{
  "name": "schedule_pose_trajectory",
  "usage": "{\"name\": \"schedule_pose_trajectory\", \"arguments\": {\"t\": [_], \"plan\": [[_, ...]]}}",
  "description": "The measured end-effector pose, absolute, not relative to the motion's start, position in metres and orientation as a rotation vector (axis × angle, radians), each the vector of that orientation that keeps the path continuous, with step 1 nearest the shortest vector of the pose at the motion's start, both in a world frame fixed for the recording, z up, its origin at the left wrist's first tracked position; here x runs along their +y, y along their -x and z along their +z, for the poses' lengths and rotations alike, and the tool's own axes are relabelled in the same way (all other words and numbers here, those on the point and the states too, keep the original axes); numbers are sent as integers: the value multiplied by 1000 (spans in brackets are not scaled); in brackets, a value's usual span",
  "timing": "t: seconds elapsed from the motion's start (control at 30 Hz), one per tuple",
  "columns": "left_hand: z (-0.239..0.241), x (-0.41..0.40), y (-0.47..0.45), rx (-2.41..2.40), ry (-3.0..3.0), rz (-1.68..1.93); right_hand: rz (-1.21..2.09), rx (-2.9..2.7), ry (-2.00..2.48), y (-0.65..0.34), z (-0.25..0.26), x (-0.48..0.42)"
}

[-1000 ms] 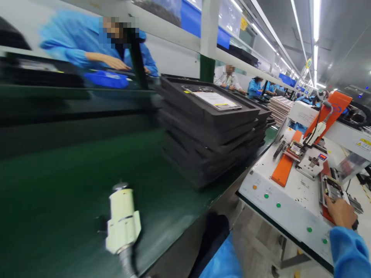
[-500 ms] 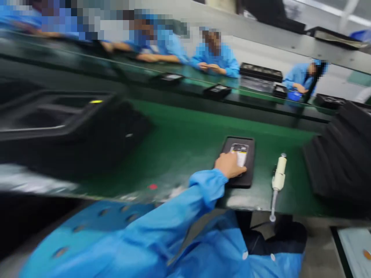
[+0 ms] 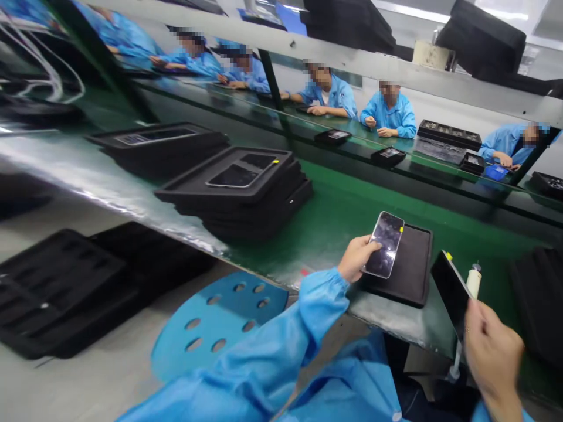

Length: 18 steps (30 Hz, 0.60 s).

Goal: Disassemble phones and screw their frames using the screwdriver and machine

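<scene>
Head view: our left hand (image 3: pixel 354 258) pinches one phone (image 3: pixel 386 241), our right hand (image 3: pixel 491 346) a second phone (image 3: pixel 451 291); let's favour edges.

In our left hand (image 3: pixel 357 258) we hold one phone (image 3: pixel 390 240), glossy dark screen facing us, pale rim, yellow tab at its side, partly over the tray (image 3: pixel 412 266). Our right hand (image 3: pixel 490 337) grips the second phone (image 3: pixel 449 287), steeply tilted, yellow-tabbed near its top.

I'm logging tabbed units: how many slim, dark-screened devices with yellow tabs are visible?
3: one dark-screened device in the left hand, another device in the right hand, a third device in a black tray atop a stack to their left. More may be hidden.
</scene>
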<state>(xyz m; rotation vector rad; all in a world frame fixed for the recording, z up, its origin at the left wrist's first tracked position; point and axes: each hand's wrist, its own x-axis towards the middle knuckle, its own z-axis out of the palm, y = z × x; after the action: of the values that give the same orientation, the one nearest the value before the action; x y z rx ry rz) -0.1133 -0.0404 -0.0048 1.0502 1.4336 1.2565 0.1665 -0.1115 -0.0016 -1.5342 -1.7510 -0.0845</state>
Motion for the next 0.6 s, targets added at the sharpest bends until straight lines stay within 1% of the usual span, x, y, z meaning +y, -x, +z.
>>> {"name": "schedule_pose_trajectory", "arguments": {"t": [0.13, 0.27, 0.37, 0.4, 0.47, 0.53, 0.6], "plan": [[-5, -86, 144, 1289, -809, 1412, -232, -2123, 1661, -72, 0, -60], [-3, -120, 167, 1204, -569, 1496, -134, -2212, 1723, -14, -10, -42], [-3, -138, 168, 1164, -534, 1507, -36, -2281, 1681, -14, -14, -65], [-5, -144, 164, 1140, -541, 1484, 31, -2261, 1616, -21, -15, -79], [-10, -157, 151, 1072, -578, 1385, 317, -2084, 1441, -40, -19, -111], [-19, -171, 128, 956, -628, 1230, 727, -1715, 1318, -64, -27, -144], [-33, -185, 98, 802, -657, 1044, 971, -1367, 1313, -88, -35, -171]]}}
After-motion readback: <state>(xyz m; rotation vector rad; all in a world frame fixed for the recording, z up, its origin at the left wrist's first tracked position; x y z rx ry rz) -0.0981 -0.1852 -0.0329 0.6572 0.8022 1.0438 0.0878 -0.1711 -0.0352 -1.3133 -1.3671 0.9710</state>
